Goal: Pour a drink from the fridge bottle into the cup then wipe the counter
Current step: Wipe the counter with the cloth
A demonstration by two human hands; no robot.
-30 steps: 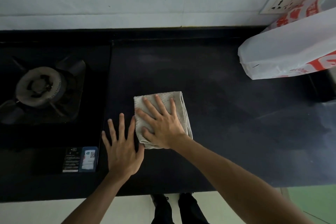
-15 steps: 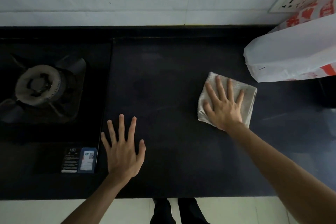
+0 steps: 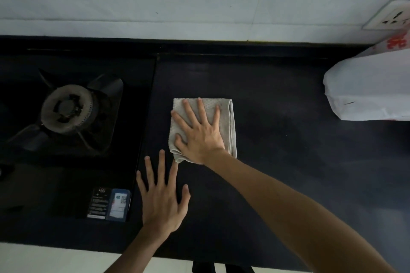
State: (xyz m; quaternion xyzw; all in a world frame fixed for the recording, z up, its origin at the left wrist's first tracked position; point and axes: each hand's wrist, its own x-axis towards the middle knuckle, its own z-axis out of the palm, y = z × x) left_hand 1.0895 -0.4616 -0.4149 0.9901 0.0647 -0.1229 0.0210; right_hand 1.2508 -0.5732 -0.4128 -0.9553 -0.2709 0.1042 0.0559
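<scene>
A folded grey cloth (image 3: pixel 228 115) lies flat on the black counter (image 3: pixel 288 162), just right of the stove's edge. My right hand (image 3: pixel 199 133) presses down on the cloth with its fingers spread, palm over the cloth's near half. My left hand (image 3: pixel 163 197) rests flat on the counter in front of the cloth, fingers apart, holding nothing; its index fingertip nearly touches the cloth's near corner. No bottle or cup is in view.
A black gas stove (image 3: pixel 68 113) with one burner fills the left side, with a label (image 3: pixel 111 204) at its front. A white plastic bag with red print (image 3: pixel 372 86) sits at the right. A wall socket (image 3: pixel 392 17) is above it. White wall behind.
My right hand has slid the cloth back to the left, from near the white bag to beside the stove. My left hand has stayed flat in place.
</scene>
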